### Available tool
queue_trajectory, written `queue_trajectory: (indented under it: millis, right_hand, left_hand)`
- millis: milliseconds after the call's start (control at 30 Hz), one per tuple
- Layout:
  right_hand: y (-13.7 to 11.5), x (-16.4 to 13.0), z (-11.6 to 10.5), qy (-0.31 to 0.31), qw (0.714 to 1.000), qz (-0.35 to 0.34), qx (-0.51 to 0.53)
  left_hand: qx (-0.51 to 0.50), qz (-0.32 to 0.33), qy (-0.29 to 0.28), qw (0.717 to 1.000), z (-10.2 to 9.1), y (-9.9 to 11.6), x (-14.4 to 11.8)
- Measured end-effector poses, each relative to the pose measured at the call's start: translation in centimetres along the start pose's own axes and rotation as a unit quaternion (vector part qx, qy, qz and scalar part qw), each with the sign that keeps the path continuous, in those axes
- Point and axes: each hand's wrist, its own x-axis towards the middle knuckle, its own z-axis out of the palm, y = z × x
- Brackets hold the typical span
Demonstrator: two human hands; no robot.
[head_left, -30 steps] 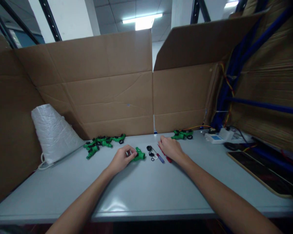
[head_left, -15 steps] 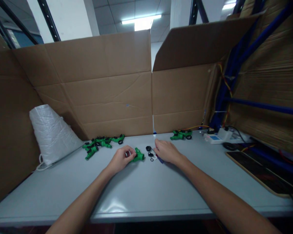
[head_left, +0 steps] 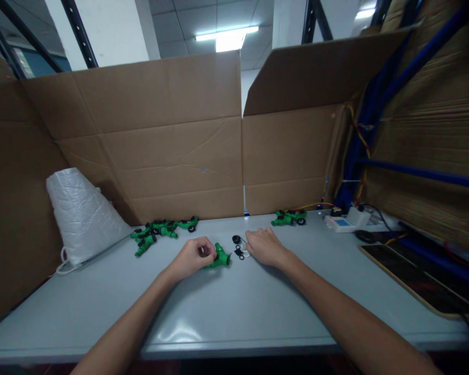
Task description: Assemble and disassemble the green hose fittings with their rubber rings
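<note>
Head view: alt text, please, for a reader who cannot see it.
A person's left hand holds a green plastic fitting on a grey table, while the right hand rests by small black rings. Cardboard walls surround the table.

Workshop bench, cardboard screens (head_left: 160, 151), green fittings (head_left: 160, 229) (piled)

- Near half of my grey table (head_left: 234, 312) lies bare; only my own two forearms cross it.
- Cardboard walls (head_left: 160, 156) close the back and left edges.
- A white sack (head_left: 84, 213) fills the left rear corner.
- A pile of green fittings (head_left: 160, 230) lies left of centre; a second green cluster (head_left: 288, 217) lies at the back right.
- Small black rings (head_left: 238, 245) lie scattered between my hands.
- Cables and a white device (head_left: 346, 221) crowd the right rear; a dark board (head_left: 418, 281) covers the right edge.
</note>
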Motion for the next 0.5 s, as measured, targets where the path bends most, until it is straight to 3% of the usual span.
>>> queue_trajectory:
  millis: [300, 500]
  right_hand:
    - [-0.4, 0.8, 0.2, 0.061, 0.995, 0.078, 0.005]
    - [-0.8, 1.0, -0.3, 0.121, 0.976, 0.127, 0.128]
  left_hand:
    - [-0.061, -0.019, -0.052, 0.997, 0.9, 1.7, -0.4]
    - [-0.083, -0.021, -0.065, 0.994, 1.3, 2.4, -0.6]
